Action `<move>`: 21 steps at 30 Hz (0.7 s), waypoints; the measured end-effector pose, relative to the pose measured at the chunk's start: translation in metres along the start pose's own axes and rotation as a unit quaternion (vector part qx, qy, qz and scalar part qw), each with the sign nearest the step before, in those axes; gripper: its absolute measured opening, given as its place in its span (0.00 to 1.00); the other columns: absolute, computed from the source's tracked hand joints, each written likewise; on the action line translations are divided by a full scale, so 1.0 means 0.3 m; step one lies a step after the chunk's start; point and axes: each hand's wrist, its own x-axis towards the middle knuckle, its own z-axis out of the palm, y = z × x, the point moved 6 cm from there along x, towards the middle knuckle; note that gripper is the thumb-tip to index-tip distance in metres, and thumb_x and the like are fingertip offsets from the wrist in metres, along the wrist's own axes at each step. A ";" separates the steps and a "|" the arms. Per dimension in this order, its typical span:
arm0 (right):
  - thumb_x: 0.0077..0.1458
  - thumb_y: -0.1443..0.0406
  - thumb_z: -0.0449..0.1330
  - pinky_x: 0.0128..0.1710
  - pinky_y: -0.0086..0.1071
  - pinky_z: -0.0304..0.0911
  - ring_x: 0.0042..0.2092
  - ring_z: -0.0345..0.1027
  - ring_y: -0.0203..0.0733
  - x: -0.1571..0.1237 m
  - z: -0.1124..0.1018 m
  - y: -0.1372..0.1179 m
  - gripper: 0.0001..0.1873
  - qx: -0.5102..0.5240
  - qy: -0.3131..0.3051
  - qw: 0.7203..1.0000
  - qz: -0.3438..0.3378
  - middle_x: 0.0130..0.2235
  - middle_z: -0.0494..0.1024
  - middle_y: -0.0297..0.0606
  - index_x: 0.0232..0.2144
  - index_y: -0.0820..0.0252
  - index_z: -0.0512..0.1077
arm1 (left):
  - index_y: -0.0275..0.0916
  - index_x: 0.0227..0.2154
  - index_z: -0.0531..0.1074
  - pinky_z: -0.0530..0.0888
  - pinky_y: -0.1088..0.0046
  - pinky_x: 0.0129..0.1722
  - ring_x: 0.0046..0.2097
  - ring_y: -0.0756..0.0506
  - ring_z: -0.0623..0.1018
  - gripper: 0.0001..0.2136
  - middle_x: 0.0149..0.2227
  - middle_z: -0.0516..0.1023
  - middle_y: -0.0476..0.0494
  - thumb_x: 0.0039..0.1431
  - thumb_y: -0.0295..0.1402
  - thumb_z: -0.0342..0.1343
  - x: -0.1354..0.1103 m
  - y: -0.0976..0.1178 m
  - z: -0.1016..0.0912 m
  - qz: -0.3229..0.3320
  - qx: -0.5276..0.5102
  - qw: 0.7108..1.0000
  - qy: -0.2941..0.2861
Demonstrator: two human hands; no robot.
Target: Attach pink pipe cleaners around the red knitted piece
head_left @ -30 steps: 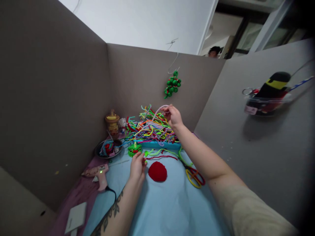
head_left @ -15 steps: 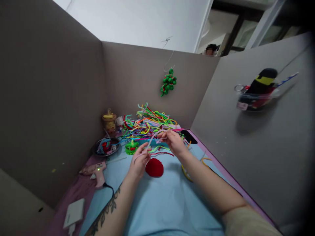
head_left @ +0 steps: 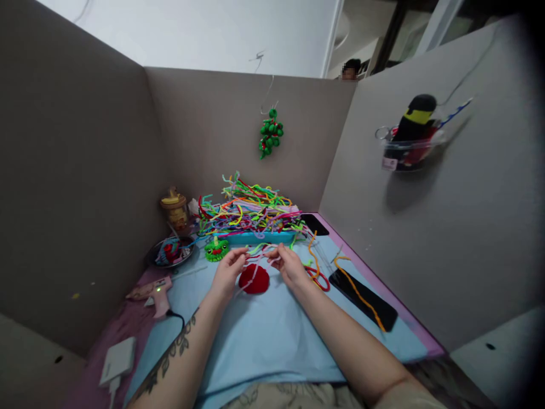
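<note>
A pale lilac pipe cleaner (head_left: 256, 266) is stretched loosely between my two hands, slack in the middle with a tail hanging below. My left hand (head_left: 227, 272) pinches it with thumb and fingertips. My right hand (head_left: 290, 266) grips another part of it, also between thumb and fingers. Under the strand lies a round, fuzzy red piece (head_left: 261, 284) on the light blue cloth (head_left: 264, 335). Just beyond my left hand sits a green fuzzy creature head (head_left: 217, 250) with eyes and a yellowish horn. A red and a light green pipe cleaner lie behind my fingers, partly hidden.
Behind, a blue tray (head_left: 238, 238) overflows with colourful pipe cleaners (head_left: 251, 210). At left are a dark bowl (head_left: 155, 262), a pink glue gun (head_left: 160, 298) and a white power block (head_left: 118, 360). Black phone-like slabs (head_left: 361, 301) lie right. Grey partitions (head_left: 204, 125) enclose the table.
Both hands have come lower and nearer my body, bringing the lilac pipe cleaner over the red piece. The view has shifted, uncovering the black slab at right.
</note>
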 end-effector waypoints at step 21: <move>0.51 0.54 0.59 0.30 0.33 0.67 0.33 0.70 0.38 0.059 -0.069 0.016 0.13 0.210 -0.020 0.976 0.047 0.38 0.78 0.34 0.22 0.55 0.67 | 0.35 0.40 0.73 0.70 0.74 0.30 0.29 0.48 0.76 0.23 0.33 0.78 0.40 0.39 0.38 0.66 -0.029 0.014 0.063 0.001 0.058 0.997 -0.052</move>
